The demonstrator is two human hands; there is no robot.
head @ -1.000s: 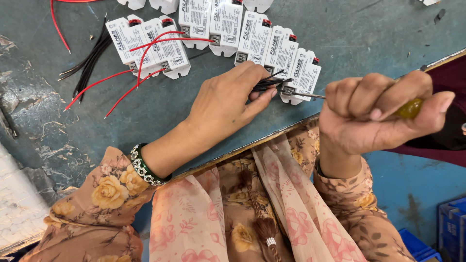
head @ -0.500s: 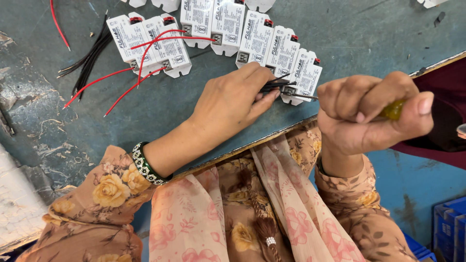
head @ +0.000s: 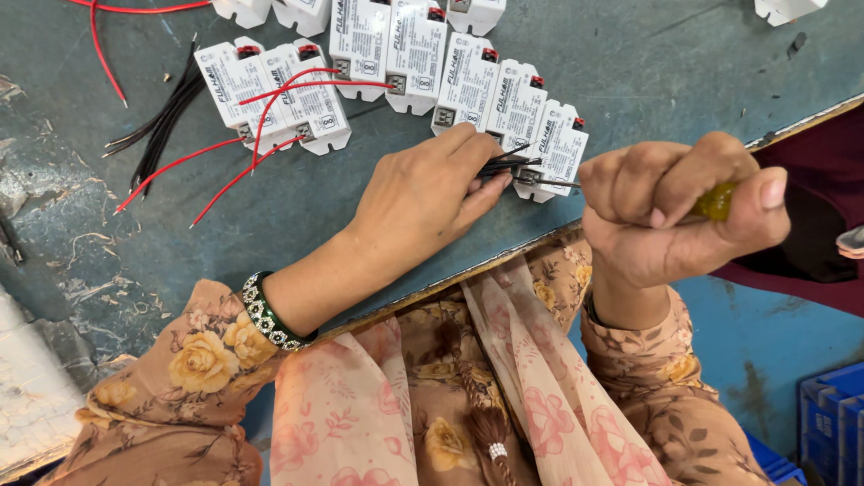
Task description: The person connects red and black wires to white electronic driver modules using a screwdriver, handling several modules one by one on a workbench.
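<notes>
My left hand [head: 430, 191] rests on the grey-blue table [head: 297, 198] and pinches a few thin black wires [head: 502, 165] against the end of a small white plastic module [head: 555, 148]. My right hand [head: 670, 205] is fisted around a screwdriver with a yellow-green handle [head: 716, 202]; its thin metal shaft [head: 556, 183] reaches left to the module's terminal, right by my left fingertips. That module is the rightmost of a row of similar white modules [head: 468, 83] lying side by side.
Two modules at the left [head: 270, 94] carry red wires [head: 225, 153]. A loose bundle of black wires [head: 162, 126] lies further left. The table edge [head: 540, 236] runs diagonally past my lap. Blue crates [head: 832, 409] stand at the lower right.
My right hand has shifted slightly and turned around the screwdriver handle. My left hand stays on the black wires at the same module.
</notes>
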